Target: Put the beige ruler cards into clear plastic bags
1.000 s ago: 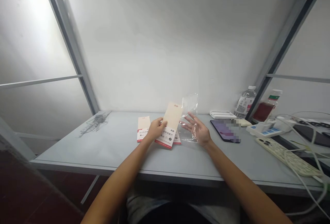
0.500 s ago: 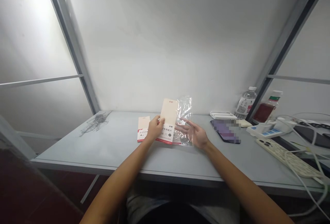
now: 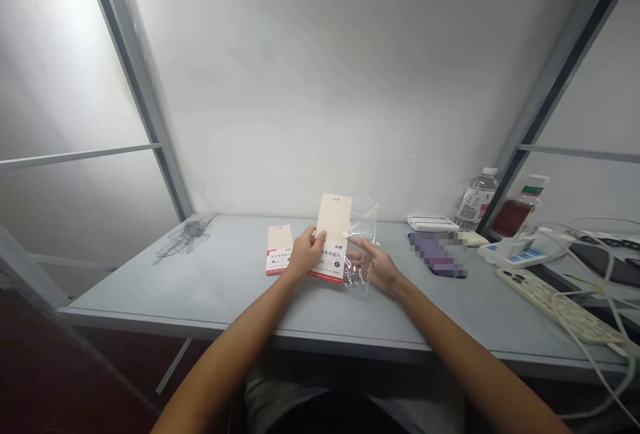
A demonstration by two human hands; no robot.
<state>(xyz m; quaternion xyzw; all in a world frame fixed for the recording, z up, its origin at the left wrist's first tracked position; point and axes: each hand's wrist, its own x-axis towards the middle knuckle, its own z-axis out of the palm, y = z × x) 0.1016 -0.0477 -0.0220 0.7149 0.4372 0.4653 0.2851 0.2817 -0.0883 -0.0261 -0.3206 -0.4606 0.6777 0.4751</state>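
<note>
My left hand (image 3: 305,254) is closed round the left edge of a ruler-set packet (image 3: 334,221), its thumb on the front. The packet is flat, beige above and white below, with black print and a red strip along the bottom. At its right side is a clear plastic bag (image 3: 367,221), crinkled and shiny. My right hand (image 3: 379,264) grips this bag, and several of its fingers show through the film. A similar beige, white and red packet (image 3: 279,247) lies on the table to the left, partly behind my left hand.
The grey table (image 3: 150,287) has dark scribbles (image 3: 185,237) at left. On the right are a phone (image 3: 437,257), a white device (image 3: 433,224), a water bottle (image 3: 475,201), a red-brown drink bottle (image 3: 520,207), a power strip (image 3: 517,254), a patterned phone case (image 3: 560,307) and loose cables.
The packet in my left hand has shifted slightly right and towards me, uncovering more of the packet on the table. The plastic bag has moved a little with it, my right hand slightly left.
</note>
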